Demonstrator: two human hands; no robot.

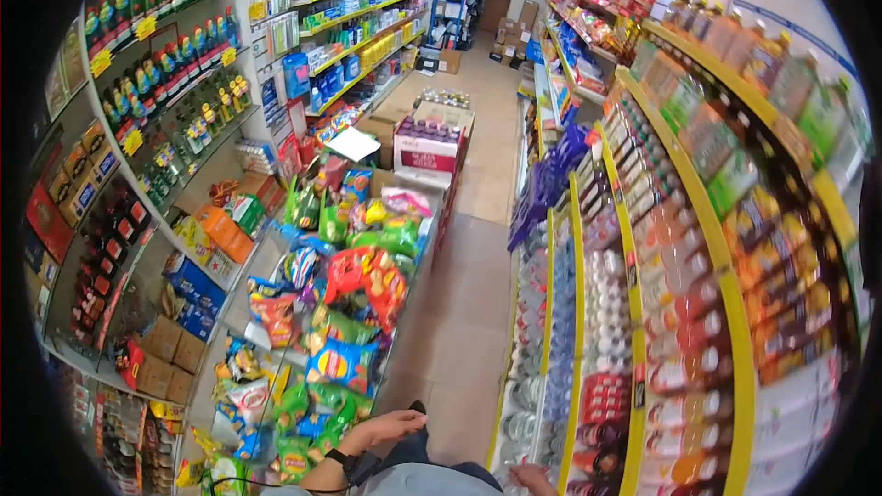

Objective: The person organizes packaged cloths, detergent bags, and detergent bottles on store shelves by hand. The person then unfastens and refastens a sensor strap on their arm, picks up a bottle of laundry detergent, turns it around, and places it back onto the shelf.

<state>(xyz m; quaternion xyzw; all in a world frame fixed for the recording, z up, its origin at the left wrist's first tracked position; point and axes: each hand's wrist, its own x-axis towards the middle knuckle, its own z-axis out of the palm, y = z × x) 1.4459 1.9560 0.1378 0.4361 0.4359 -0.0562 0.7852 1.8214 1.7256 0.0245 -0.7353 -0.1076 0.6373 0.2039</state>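
Observation:
My left hand (pixel 393 426) is in front of my body at the bottom, with a dark watch (pixel 344 461) on its wrist. Its fingers are loosely stretched out and nothing shows in them. It is nearest a low display of snack bags, where a blue chip bag (pixel 340 364) and green bags (pixel 335 418) lie. At the lower edge my right hand (pixel 533 479) is partly cut off and blurred, so its grip is unclear. Beside it stand rows of bottles (pixel 519 427) on the right-hand shelves.
A tiled aisle (pixel 473 266) runs ahead between the displays. A bottle carton (pixel 427 145) stands at the snack display's far end. Purple baskets (pixel 551 179) jut from the right shelves. Bottles fill the left shelves (pixel 170 55); cardboard boxes (pixel 510 37) are stacked at the back.

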